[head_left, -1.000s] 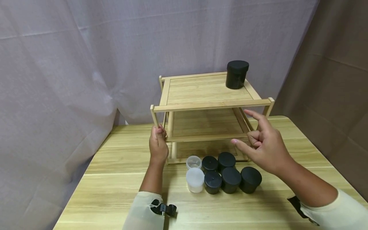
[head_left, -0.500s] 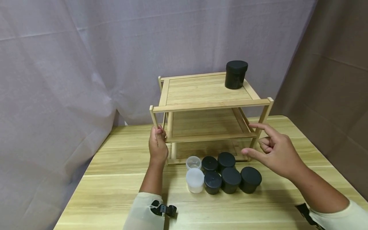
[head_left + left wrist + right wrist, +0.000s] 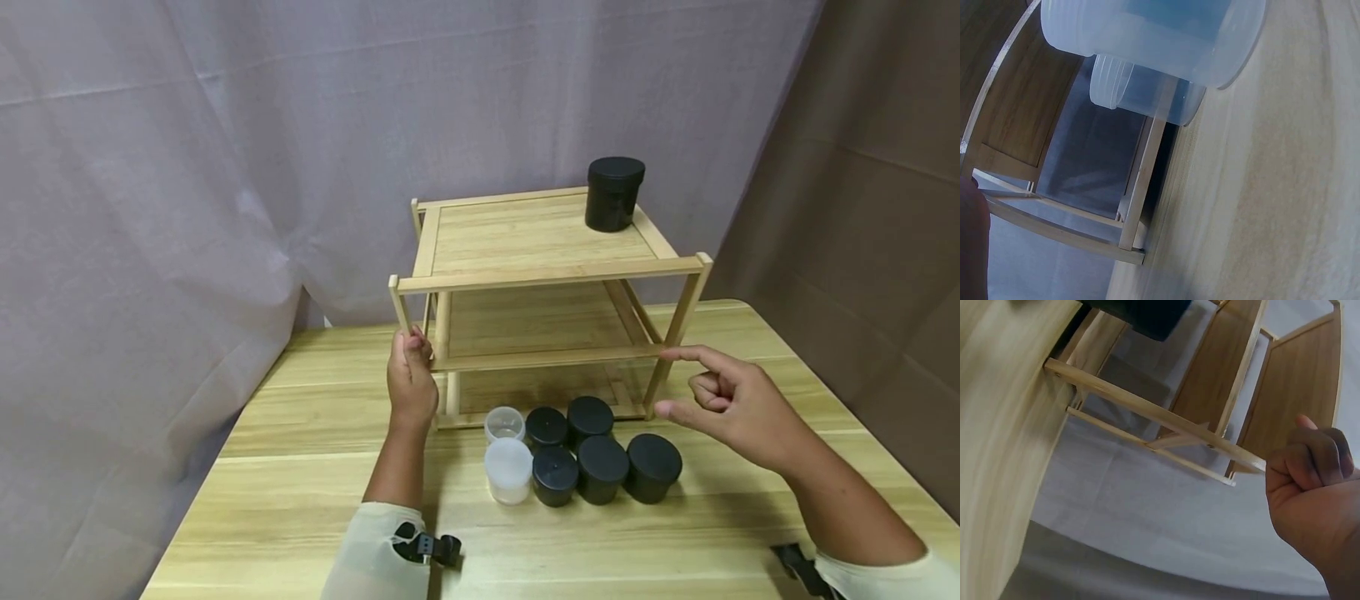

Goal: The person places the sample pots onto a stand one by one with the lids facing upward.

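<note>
A three-tier wooden shelf rack [image 3: 525, 242] stands on the table. My left hand [image 3: 412, 387] grips its front left post, beneath the top tier. To the right, my right hand [image 3: 742, 408] holds nothing: index finger and thumb reach out apart, the other fingers are folded in. Its index fingertip overlaps the right post [image 3: 681, 308] in the head view. One black lidded jar [image 3: 615, 196] is on the top tier's back right corner. Before the rack stand several black jars [image 3: 602, 471], a frosted jar with a white lid [image 3: 508, 471] and a clear jar [image 3: 506, 423].
The wooden table [image 3: 300, 500] ends at a right edge near a brown curtain [image 3: 862, 250]. Behind the rack hangs a grey cloth [image 3: 375, 108]. In the left wrist view, the clear jars [image 3: 1147, 37] stand close to the rack's bottom rail [image 3: 1147, 181].
My right hand has moved right and down, from before the rack's right side to just outside its right post. My left hand keeps its hold on the left post. The jars stay put.
</note>
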`<state>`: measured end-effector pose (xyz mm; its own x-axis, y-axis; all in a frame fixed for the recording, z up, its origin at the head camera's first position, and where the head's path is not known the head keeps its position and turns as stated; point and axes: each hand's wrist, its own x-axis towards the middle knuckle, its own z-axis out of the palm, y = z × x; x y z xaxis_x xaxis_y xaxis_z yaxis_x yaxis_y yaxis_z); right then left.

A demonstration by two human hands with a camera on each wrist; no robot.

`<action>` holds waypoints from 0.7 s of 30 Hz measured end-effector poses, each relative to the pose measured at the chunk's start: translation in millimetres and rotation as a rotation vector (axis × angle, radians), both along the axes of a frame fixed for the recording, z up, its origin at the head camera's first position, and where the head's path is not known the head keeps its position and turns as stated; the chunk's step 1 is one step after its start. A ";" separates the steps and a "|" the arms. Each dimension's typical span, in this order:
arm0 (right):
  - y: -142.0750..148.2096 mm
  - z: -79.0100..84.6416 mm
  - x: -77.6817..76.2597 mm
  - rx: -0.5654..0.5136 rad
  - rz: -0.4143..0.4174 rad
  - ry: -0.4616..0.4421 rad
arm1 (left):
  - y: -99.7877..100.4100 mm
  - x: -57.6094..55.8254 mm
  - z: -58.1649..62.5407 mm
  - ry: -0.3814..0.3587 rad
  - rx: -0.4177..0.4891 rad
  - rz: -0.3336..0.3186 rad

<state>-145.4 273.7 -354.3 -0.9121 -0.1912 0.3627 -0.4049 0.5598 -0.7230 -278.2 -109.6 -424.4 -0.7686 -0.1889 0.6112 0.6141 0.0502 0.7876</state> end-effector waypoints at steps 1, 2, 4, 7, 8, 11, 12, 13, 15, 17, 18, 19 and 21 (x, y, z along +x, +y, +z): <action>1.6 -1.8 -0.1 0.001 0.012 -0.015 | 0.0 0.0 0.3 0.000 0.003 0.000; 3.3 -3.5 -0.1 0.001 0.026 -0.028 | 0.0 0.1 0.5 0.001 0.002 0.002; 6.7 -6.8 0.0 0.000 0.054 -0.045 | 0.0 0.1 1.1 0.002 0.004 0.000; 11.6 -11.8 0.0 -0.006 0.106 -0.075 | -0.1 0.3 2.3 0.004 0.007 0.000; 12.9 -13.5 -0.1 -0.015 0.121 -0.089 | -0.1 0.4 2.4 0.004 0.008 -0.001; 16.1 -19.9 -0.6 -0.045 0.175 -0.125 | -0.2 0.6 2.7 0.000 0.009 -0.004; 16.9 -22.2 -0.8 -0.056 0.194 -0.132 | 0.0 0.5 2.3 0.000 0.008 -0.007; 17.7 -24.7 -1.0 -0.067 0.212 -0.137 | 0.0 0.6 2.1 -0.002 0.008 -0.011; 19.0 -29.8 -1.6 -0.082 0.242 -0.141 | 0.2 0.7 1.7 -0.003 0.006 -0.016; 19.9 -34.4 -2.6 -0.098 0.265 -0.148 | 0.3 0.9 1.3 0.001 0.009 -0.019; 20.3 -36.6 -3.3 -0.106 0.274 -0.156 | 0.3 1.0 1.2 0.004 0.009 -0.018; 20.8 -38.6 -4.1 -0.112 0.280 -0.167 | 0.2 1.1 1.4 0.006 0.010 -0.016; 21.8 -41.9 -5.2 -0.117 0.284 -0.210 | 0.1 1.1 1.2 0.011 0.009 -0.011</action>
<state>-150.6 295.5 -396.2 -0.8852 -0.4161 0.2079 -0.3687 0.3552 -0.8590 -277.0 -109.5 -423.3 -0.7637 -0.1857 0.6183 0.6235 0.0359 0.7810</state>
